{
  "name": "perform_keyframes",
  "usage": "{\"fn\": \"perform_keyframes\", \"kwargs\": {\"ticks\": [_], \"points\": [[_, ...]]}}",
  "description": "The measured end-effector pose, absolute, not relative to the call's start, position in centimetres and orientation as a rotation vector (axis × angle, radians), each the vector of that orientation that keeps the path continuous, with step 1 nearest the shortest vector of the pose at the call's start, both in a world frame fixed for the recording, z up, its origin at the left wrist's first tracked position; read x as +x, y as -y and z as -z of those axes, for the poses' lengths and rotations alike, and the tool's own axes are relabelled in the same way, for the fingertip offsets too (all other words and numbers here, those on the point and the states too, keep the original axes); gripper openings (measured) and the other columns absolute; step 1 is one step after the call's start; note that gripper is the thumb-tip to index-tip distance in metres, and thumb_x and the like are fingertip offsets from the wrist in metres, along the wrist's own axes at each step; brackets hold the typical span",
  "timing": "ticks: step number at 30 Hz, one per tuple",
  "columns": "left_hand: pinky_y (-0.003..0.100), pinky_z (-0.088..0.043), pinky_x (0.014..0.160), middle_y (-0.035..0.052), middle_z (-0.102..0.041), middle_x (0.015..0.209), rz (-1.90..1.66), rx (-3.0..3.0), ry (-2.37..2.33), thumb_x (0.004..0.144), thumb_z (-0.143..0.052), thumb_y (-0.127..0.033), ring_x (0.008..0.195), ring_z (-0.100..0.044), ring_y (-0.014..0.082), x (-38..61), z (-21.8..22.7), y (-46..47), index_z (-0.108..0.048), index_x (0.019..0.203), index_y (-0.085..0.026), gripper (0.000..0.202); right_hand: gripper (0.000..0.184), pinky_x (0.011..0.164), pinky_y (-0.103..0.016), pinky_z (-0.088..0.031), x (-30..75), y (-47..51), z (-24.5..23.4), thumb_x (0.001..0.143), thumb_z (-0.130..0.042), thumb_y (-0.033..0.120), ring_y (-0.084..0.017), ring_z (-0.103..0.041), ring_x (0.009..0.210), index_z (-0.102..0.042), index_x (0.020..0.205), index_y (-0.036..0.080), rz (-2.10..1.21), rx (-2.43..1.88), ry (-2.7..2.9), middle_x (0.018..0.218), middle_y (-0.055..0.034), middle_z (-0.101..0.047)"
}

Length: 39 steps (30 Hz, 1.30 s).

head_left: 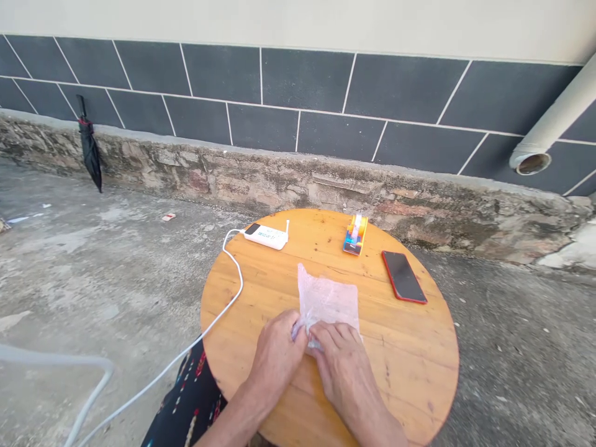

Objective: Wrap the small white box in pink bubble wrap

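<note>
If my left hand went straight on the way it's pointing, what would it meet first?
Your left hand would first meet the rest of the pink plastic sheet it holds. Beyond that, the tape dispenser looks roughly in line, though one view leaves depth unclear.

Dark-tiled wall (307,74), rough stone footing (261,177), concrete ground (139,261)

Two hands (278,344) (343,354); one each: plastic sheet (331,299) (seemingly single, partly hidden), phone (403,277), tape dispenser (356,236), white device (266,236), table (410,366), umbrella (90,149).
</note>
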<state>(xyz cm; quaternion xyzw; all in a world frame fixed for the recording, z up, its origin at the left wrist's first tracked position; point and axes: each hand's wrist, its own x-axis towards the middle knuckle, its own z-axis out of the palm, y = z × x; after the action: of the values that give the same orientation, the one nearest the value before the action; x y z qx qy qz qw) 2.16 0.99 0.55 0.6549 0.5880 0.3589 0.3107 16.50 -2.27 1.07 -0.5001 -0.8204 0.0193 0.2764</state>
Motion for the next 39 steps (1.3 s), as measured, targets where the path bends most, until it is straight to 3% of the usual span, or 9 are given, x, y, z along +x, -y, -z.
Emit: {"fn": "perform_keyframes", "kwargs": {"ticks": [8,13,21,27,30,32,39], "points": [[0.025,-0.037,0.059,0.0008,-0.062,0.07,-0.911,1.712,-1.483,0.071,-0.053,-0.018,0.064,-0.054,0.016,2.2,-1.0,-0.2,-0.066,0.078,-0.018,0.014,0.032,0.073,-0.032,-0.044,16.8,2.1,-1.2,0.078,-0.052,0.002,-0.021,-0.053,0.085,-0.052,0.104,0.021,-0.254,-1.34,2.078,0.096,-0.0037,-0.063],[0.027,-0.041,0.066,0.004,-0.063,0.078,-0.939,1.835,-1.473,0.075,-0.047,-0.012,0.073,-0.058,0.0187,2.2,-0.9,0.3,-0.068,0.081,-0.019,0.023,0.034,0.072,-0.032,-0.045,17.0,2.1,-1.0,0.078,-0.053,0.003,-0.021,-0.054,0.084,-0.051,0.106,0.022,-0.291,-1.33,2.047,0.094,-0.0029,-0.061],[0.026,-0.044,0.066,0.0037,-0.061,0.08,-1.047,2.025,-1.448,0.08,-0.042,-0.007,0.073,-0.059,0.0172,2.8,0.2,0.8,-0.063,0.082,-0.019,0.024,0.034,0.073,-0.032,-0.049,17.8,1.9,-1.3,0.076,-0.057,0.003,-0.02,-0.057,0.085,-0.054,0.102,0.023,-0.398,-1.396,2.036,0.091,-0.0025,-0.061],[0.027,-0.047,0.07,0.0049,-0.056,0.083,-1.001,2.155,-1.285,0.083,-0.04,-0.009,0.075,-0.056,0.017,2.2,0.4,1.2,-0.062,0.096,-0.019,0.028,0.041,0.085,-0.037,-0.051,18.0,1.8,-0.7,0.077,-0.054,0.004,-0.022,-0.059,0.101,-0.05,0.113,0.022,-0.381,-1.326,2.026,0.108,-0.0076,-0.062],[0.026,-0.048,0.068,0.0045,-0.053,0.083,-0.942,2.208,-1.199,0.08,-0.041,-0.006,0.074,-0.054,0.0161,1.7,0.1,1.2,-0.062,0.098,-0.02,0.031,0.049,0.094,-0.04,-0.049,18.1,1.6,-0.5,0.074,-0.054,0.004,-0.024,-0.054,0.117,-0.047,0.119,0.021,-0.346,-1.325,2.019,0.129,-0.0124,-0.053],[0.025,-0.047,0.068,0.0042,-0.052,0.085,-0.871,2.229,-1.156,0.076,-0.042,-0.004,0.074,-0.053,0.016,1.2,-0.3,1.0,-0.062,0.099,-0.021,0.035,0.053,0.093,-0.041,-0.051,18.1,1.5,-0.6,0.071,-0.055,0.004,-0.024,-0.055,0.118,-0.047,0.12,0.021,-0.356,-1.363,2.027,0.136,-0.0138,-0.048],[0.029,-0.047,0.073,0.0055,-0.052,0.094,-0.623,2.358,-1.058,0.076,-0.041,0.0,0.084,-0.052,0.0187,-0.1,-1.9,0.8,-0.058,0.108,-0.02,0.041,0.044,0.099,-0.043,-0.047,18.6,1.1,-1.3,0.071,-0.055,0.003,-0.026,-0.047,0.127,-0.053,0.112,0.019,-0.362,-1.34,2.135,0.139,-0.0158,-0.046]]}}
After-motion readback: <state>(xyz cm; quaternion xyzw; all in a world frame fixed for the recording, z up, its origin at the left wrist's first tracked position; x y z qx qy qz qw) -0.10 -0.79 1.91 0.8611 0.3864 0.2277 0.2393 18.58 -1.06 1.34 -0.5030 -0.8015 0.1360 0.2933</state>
